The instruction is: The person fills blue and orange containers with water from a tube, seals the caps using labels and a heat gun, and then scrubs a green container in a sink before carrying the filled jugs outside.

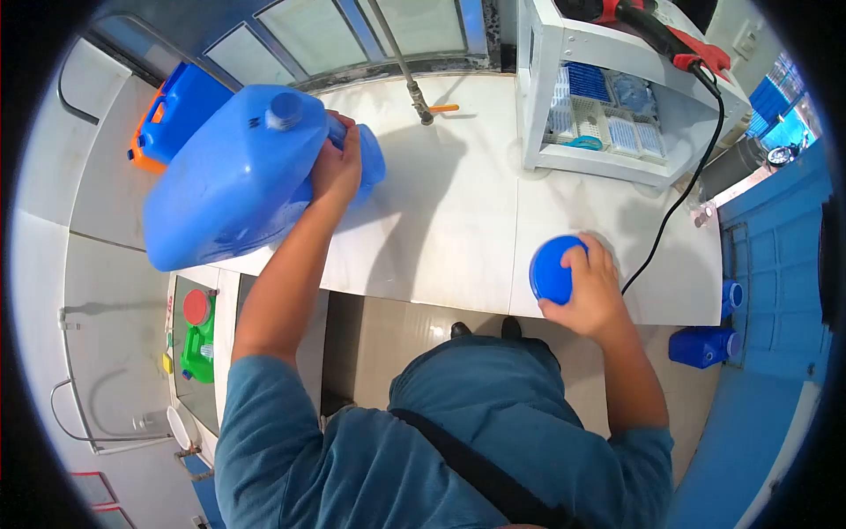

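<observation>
A large translucent blue plastic jug (pixel 229 176) with a blue screw cap (pixel 284 110) stands over the left part of the white countertop (pixel 476 194). My left hand (pixel 338 167) is wrapped round its handle on the right side, fingers partly hidden behind it. More blue plastic (pixel 371 163) shows just beyond that hand. Near the counter's front edge, my right hand (pixel 589 286) grips a round blue lid (pixel 552 271), thumb and fingers spread over its top and rim. Whatever lies under the lid is hidden.
An orange-and-blue container (pixel 181 110) stands behind the jug. A tap (pixel 423 106) hangs over the counter's back. To the right, a white shelf (pixel 608 163) holds small trays, with a black cable (pixel 683 204) trailing down. A green container (pixel 198 353) sits lower left.
</observation>
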